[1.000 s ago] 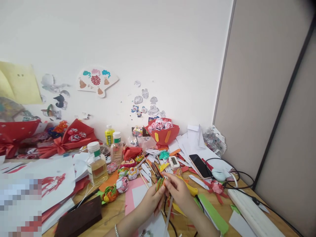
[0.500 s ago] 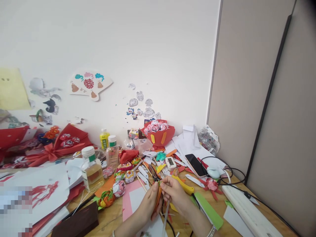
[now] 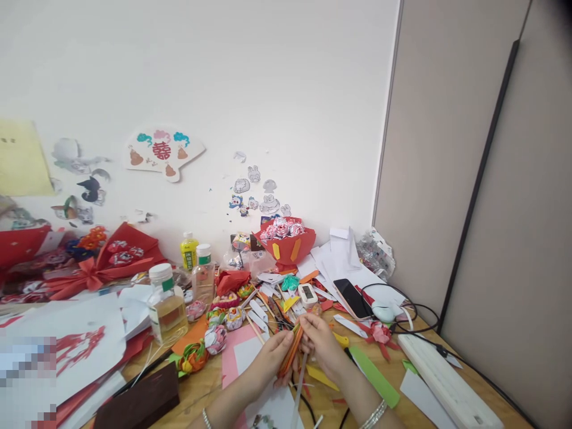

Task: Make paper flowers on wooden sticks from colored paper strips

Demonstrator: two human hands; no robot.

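Folded orange paper (image 3: 294,350) with a yellowish-green upper edge is held upright between my two hands. My left hand (image 3: 274,357) is closed around its left side, thumb near the top. My right hand (image 3: 320,342) pinches its upper right edge. A translucent stick (image 3: 299,390) slants down below the paper; whether a hand grips it, I cannot tell. Behind my right hand shows part of a yellow tool (image 3: 341,339), mostly hidden. Under my hands are white paper (image 3: 268,411) and pink paper (image 3: 230,357).
Paper flowers (image 3: 216,339) and bottles (image 3: 167,310) stand to the left, near a dark brown box (image 3: 138,398). A red bouquet (image 3: 286,249) is at the back. Rightward lie a phone (image 3: 353,299), a green strip (image 3: 373,376), cables and a white power strip (image 3: 447,381).
The orange paper is turned and shows more of its folded layers, its top spread wider. My right hand has shifted slightly right and up, covering more of the yellow tool.
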